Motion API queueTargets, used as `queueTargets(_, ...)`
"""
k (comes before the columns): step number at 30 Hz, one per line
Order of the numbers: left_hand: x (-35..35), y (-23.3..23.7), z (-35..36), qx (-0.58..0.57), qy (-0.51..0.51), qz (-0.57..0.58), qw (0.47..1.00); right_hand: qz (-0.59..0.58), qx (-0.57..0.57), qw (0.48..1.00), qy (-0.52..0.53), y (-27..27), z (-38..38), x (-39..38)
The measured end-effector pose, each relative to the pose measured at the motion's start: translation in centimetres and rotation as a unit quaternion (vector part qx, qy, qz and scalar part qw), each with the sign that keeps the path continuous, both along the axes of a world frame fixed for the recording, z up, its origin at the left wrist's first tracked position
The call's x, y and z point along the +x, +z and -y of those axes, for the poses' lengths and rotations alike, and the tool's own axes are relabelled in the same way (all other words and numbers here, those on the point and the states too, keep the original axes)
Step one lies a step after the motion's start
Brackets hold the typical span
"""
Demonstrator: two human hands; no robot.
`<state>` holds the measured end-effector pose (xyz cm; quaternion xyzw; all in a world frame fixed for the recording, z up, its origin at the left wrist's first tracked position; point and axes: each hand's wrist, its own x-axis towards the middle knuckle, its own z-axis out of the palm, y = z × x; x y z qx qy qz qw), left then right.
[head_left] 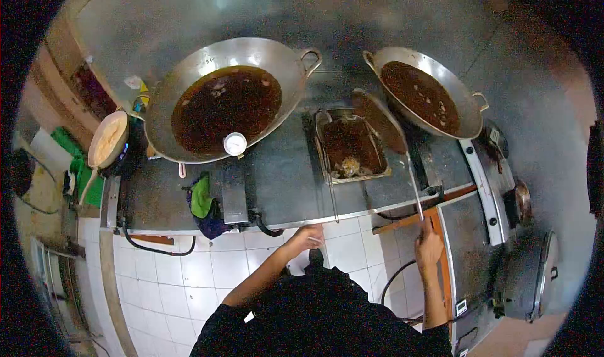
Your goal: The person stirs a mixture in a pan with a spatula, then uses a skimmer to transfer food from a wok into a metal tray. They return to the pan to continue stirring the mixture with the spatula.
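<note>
My right hand [428, 247] is closed around the long handle of a wide round skimmer [381, 121]. The skimmer's dark mesh head is tilted between the rectangular metal tray [361, 179] and the right wok [462, 129]. My left hand [305, 240] is held low in front of the counter edge, fingers curled, with a small pale thing I cannot make out at the fingertips. Dark brown liquid or residue and a pale crumbly clump [350, 166] lie in the tray. A second thin-handled utensil [333, 196] leans in it, its handle reaching past the counter edge.
A large wok [270, 52] of dark oil stands left, a dial thermometer [234, 144] at its rim. Further left is a small pan [108, 142] of pale food. A green and dark cloth [202, 200] hangs at the counter edge. A lidded pot [531, 275] stands right.
</note>
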<state>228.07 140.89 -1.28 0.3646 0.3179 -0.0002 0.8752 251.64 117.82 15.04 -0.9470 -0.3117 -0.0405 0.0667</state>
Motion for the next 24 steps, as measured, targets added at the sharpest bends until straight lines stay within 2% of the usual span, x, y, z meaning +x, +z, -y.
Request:
queueTargets(2,-1.3,1.1,0.1,-0.019,-0.008,0.024,0.999,0.058,0.147,0.985,0.068,1.3,-0.9,2.2)
queueTargets(3,-1.4,0.9,0.3,-0.023,0.011,0.024,0.999,0.007,0.055,0.998,-0.026,3.5,-1.6,3.3)
queueTargets(4,-1.7,0.4,0.4,-0.009,0.009,0.014,1.0,0.07,0.161,0.984,0.042,3.9,-1.9,5.2)
queueTargets(5,-2.4,0.0,0.5,0.006,0.017,0.002,1.0,0.021,0.148,0.989,-0.001,5.8,-2.6,7.6)
queueTargets(6,-3.1,-0.7,0.9,0.008,0.041,0.028,0.999,0.027,0.199,0.979,0.045,7.5,-3.1,10.1)
queueTargets(7,-3.8,-0.3,1.0,0.004,0.09,0.025,0.996,0.027,0.205,0.978,0.019,8.8,-3.6,13.1)
queueTargets(8,-4.6,0.0,0.7,0.031,0.084,-0.006,0.996,0.138,0.151,0.975,0.086,9.1,-2.9,19.2)
queueTargets(9,-5.8,0.2,0.6,0.054,0.078,-0.04,0.995,0.169,0.089,0.98,0.056,11.1,-3.6,22.4)
queueTargets(10,-7.2,-1.6,0.3,0.074,0.121,-0.03,0.99,0.199,0.023,0.979,0.027,13.1,-4.5,25.6)
queueTargets(11,-9.2,-0.3,-0.2,0.1,0.175,-0.044,0.979,0.228,-0.043,0.973,0.001,15.2,-5.3,28.7)
queueTargets(12,-11.4,-1.1,-1.1,0.086,0.246,-0.075,0.962,0.262,-0.062,0.963,-0.004,15.7,-5.6,33.5)
queueTargets(14,-16.7,-1.7,-2.6,0.156,0.374,-0.149,0.902,0.272,-0.012,0.961,0.038,15.7,-6.2,42.7)
queueTargets(15,-20.3,-4.7,-3.9,0.217,0.427,-0.179,0.859,0.254,0.031,0.965,0.063,15.7,-6.7,46.5)
queueTargets(16,-23.5,-3.9,-4.8,0.228,0.491,-0.222,0.811,0.228,0.088,0.965,0.101,16.1,-7.3,50.6)
queueTargets(17,-26.9,-5.2,-6.1,0.268,0.537,-0.27,0.753,0.185,0.164,0.955,0.161,16.0,-7.6,54.6)
queueTargets(18,-30.0,-4.4,-7.4,0.33,0.547,-0.358,0.681,0.08,0.339,0.901,0.26,15.4,-8.0,59.1)
queueTargets(19,-33.8,-5.5,-9.0,0.373,0.524,-0.452,0.619,0.262,0.149,0.92,0.25,16.9,-8.6,57.7)
queueTargets(20,-37.8,-7.9,-10.8,0.417,0.537,-0.473,0.561,0.453,-0.015,0.86,0.233,18.4,-9.3,56.0)
queueTargets(21,-41.5,-8.8,-12.5,0.396,0.586,-0.437,0.555,0.463,-0.037,0.863,0.199,19.6,-9.4,53.5)
queueTargets(23,-47.2,-7.3,-15.9,0.312,0.597,-0.491,0.552,0.365,0.023,0.918,0.154,20.2,-10.8,49.6)
queueTargets(24,-50.3,-7.1,-17.5,0.323,0.594,-0.508,0.535,0.332,0.041,0.931,0.145,20.3,-11.6,47.5)
